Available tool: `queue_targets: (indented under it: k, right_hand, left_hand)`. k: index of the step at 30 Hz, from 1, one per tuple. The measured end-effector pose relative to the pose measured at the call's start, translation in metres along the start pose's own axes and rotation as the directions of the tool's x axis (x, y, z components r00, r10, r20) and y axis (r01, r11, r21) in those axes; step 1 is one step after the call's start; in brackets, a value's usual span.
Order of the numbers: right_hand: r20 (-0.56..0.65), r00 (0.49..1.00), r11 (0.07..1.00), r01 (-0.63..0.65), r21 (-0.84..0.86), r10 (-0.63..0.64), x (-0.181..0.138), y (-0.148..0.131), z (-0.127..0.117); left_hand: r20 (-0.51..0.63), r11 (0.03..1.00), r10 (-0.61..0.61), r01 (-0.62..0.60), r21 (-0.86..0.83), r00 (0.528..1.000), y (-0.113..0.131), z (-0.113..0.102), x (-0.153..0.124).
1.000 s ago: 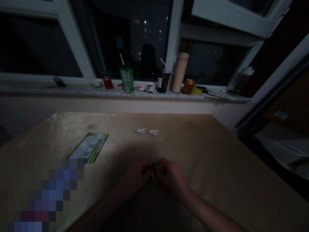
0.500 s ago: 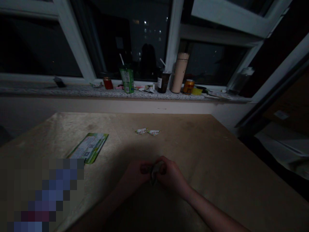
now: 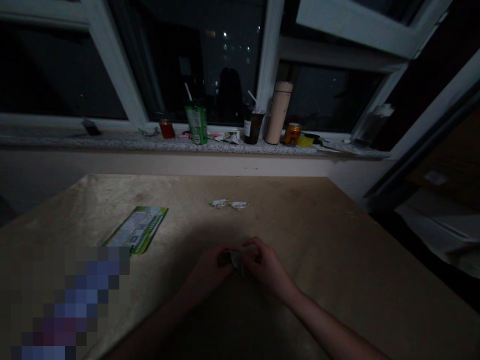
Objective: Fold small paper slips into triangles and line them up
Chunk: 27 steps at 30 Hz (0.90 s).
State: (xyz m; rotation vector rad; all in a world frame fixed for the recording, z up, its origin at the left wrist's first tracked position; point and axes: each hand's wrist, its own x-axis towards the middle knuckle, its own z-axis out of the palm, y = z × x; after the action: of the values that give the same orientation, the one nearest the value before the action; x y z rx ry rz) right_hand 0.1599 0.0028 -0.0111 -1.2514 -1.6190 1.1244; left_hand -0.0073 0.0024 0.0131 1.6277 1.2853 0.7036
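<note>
A small crumpled packet [image 3: 237,264], pale and dim in the shadow, is between my two hands over the table. The fingers of my left hand [image 3: 210,270] are closed on its left side. My right hand [image 3: 270,267] has curled fingers at its right edge, the index finger raised a little; its grip is partly hidden by the dark. Farther out on the table lie two small white-and-green packets, the left packet [image 3: 219,203] and the right packet [image 3: 238,205], side by side. Whatever is inside the held packet cannot be seen.
On the wooden table [image 3: 318,225], a green printed pouch [image 3: 150,230] lies at left, beside a blurred-out patch. Along the windowsill [image 3: 123,140] stand a red jar [image 3: 167,130], a green cup [image 3: 197,122], a dark drink cup [image 3: 252,127], a pink flask [image 3: 278,112] and an orange can [image 3: 292,134].
My right hand's fingers have loosened and its index finger has lifted slightly. The packet has turned and shifted a little toward my left hand. The two packets on the table stay put.
</note>
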Motion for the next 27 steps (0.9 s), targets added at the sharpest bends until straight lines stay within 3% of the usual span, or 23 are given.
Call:
queue_targets:
  k: [9, 19, 27]
  right_hand:
    - [0.044, 0.997, 0.996, -0.070, 0.060, 0.067, -0.0018, -0.0033, 0.0007]
    - [0.004, 0.998, 0.996, -0.055, 0.071, 0.055, 0.0007, -0.0021, -0.0041]
    - [0.014, 0.996, 0.957, -0.089, 0.276, 0.088, 0.0028, -0.0064, -0.0042]
  left_hand:
    - [-0.107, 0.997, -0.031, 0.038, 0.060, 0.994, -0.0007, -0.0056, 0.0014]
    - [-0.097, 0.998, 0.062, -0.062, 0.002, 0.993, -0.0014, -0.0008, -0.0021]
    - [-0.007, 0.986, -0.033, 0.031, -0.163, 0.999, 0.0006, -0.0071, 0.0030]
